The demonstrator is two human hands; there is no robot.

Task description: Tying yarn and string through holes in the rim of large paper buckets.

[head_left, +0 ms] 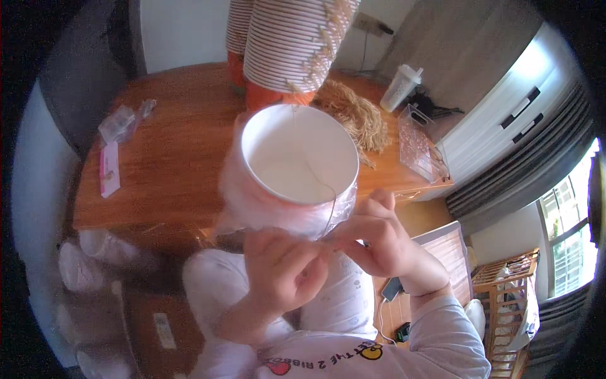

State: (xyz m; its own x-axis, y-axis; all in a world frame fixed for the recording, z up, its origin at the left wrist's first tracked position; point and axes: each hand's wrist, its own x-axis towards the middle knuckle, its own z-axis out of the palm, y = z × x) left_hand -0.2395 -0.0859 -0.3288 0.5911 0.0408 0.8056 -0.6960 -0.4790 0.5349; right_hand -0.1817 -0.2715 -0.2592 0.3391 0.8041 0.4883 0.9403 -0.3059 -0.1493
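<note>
A white paper bucket (300, 155) stands in front of me at the table's near edge, its open top tilted toward me. Clear plastic film (243, 196) wraps loosely around its outside. One thin brown string (332, 201) runs from inside the bucket over the rim and down to my fingers. My right hand (379, 237) pinches that string just below the rim. Close beside it, my left hand (284, 268) is closed with its fingertips nearly meeting the right ones; whatever they grip is hidden.
Behind the bucket rise tall stacks of nested paper buckets (290, 47) with strings hanging down their side. A heap of tan strings (360, 120) lies on the wooden table (170, 158). A lidded cup (401, 87), clear tray (421, 142) and pink-white packet (110, 169) also sit there.
</note>
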